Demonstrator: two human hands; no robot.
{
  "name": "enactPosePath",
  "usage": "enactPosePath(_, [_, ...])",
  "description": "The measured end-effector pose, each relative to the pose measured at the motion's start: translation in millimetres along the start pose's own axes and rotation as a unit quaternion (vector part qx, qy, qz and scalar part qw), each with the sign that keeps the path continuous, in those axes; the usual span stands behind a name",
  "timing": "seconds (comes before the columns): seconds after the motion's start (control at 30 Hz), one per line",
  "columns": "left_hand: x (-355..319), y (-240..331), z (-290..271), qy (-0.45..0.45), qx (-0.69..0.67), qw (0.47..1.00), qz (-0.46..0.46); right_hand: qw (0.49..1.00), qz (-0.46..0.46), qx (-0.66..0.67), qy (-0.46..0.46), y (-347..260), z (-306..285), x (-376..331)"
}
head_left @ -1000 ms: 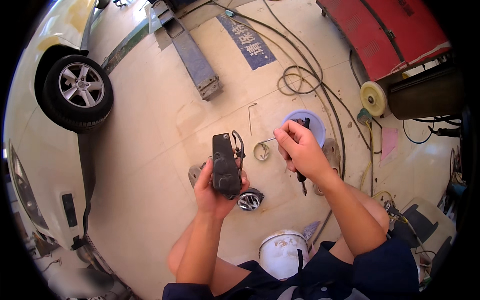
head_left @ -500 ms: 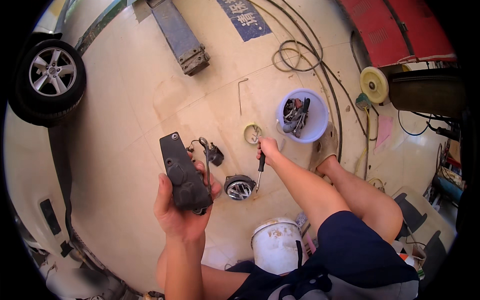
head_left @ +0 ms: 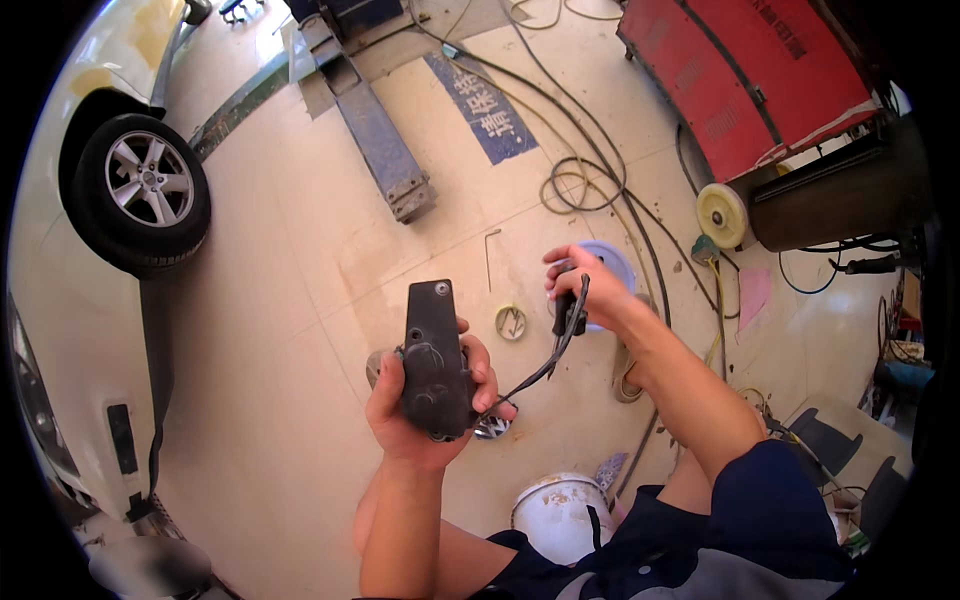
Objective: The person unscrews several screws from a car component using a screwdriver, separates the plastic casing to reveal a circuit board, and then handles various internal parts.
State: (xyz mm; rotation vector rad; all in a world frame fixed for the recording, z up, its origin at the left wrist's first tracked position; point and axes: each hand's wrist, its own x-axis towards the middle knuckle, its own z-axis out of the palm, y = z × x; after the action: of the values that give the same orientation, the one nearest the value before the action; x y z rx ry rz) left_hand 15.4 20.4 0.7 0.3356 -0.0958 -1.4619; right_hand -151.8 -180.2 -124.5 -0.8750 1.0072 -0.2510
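Observation:
My left hand [head_left: 425,435] is wrapped round a black plastic housing [head_left: 436,365], held upright over the floor. From the housing's lower right a black cable [head_left: 540,372] runs up to my right hand [head_left: 597,292]. That hand is closed on the cable's black connector [head_left: 568,314], with some fingers raised. A round chrome emblem [head_left: 495,427] lies behind my left hand, partly hidden. Beyond the hands, a small yellow-rimmed round dish [head_left: 510,322] holds small metal pieces. A lavender bucket [head_left: 618,262] stands behind my right hand, mostly covered by it. No screwdriver shows now.
An L-shaped metal rod [head_left: 489,262] lies on the floor. A white bucket [head_left: 560,515] stands close to my legs. The car wheel [head_left: 150,182] is at left, a lift arm [head_left: 375,150] ahead. Hoses [head_left: 625,185] curl towards the red cabinet [head_left: 740,85].
My right hand has let go of the screwdriver and now grips the connector, drawing the cable out to the right. The view has tilted up, and the housing sits further right in it.

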Motion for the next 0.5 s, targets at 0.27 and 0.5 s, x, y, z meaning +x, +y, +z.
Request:
enactPosePath(0.27, [21.9, -27.1, 17.7, 0.046, 0.088, 0.993, 0.062, 0.842, -0.484, 0.034, 0.234, -187.8, -14.0, -167.0])
enactPosePath(0.5, [38.9, -37.4, 31.0, 0.107, 0.31, 0.93, 0.166, 0.882, -0.439, 0.157, 0.067, -153.7, 15.3, -159.2])
